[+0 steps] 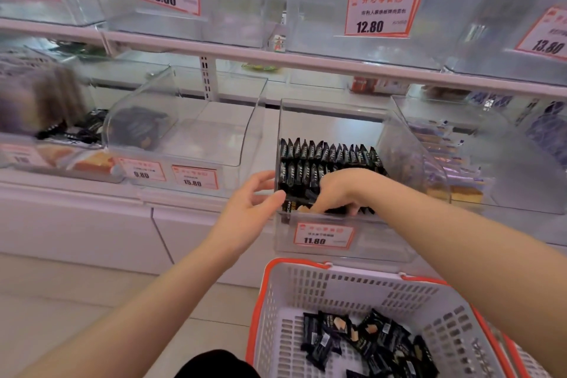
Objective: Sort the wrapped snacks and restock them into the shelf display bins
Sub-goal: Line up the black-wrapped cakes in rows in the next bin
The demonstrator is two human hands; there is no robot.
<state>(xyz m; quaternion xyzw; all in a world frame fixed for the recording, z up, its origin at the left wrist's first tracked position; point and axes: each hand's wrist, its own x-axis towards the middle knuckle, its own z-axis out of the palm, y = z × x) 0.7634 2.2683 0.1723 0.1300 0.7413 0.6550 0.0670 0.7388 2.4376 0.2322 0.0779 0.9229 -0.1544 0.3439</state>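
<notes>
A clear display bin (343,113) with an 11.80 price tag (323,235) holds two upright rows of black wrapped snacks (325,152). My right hand (342,190) reaches down inside its front, fingers curled on black snacks lying there. My left hand (250,204) hovers at the bin's left front corner with relaxed fingers, its thumb against the clear wall, holding nothing. Below, a white basket with an orange rim (310,294) contains several loose black wrapped snacks (365,341).
An empty clear bin (196,132) stands to the left, with more black packets (138,129) behind its wall. Bins of cake slices (457,192) sit to the right. The upper shelf (276,57) carries clear bins with price signs. White floor tiles (92,301) lie lower left.
</notes>
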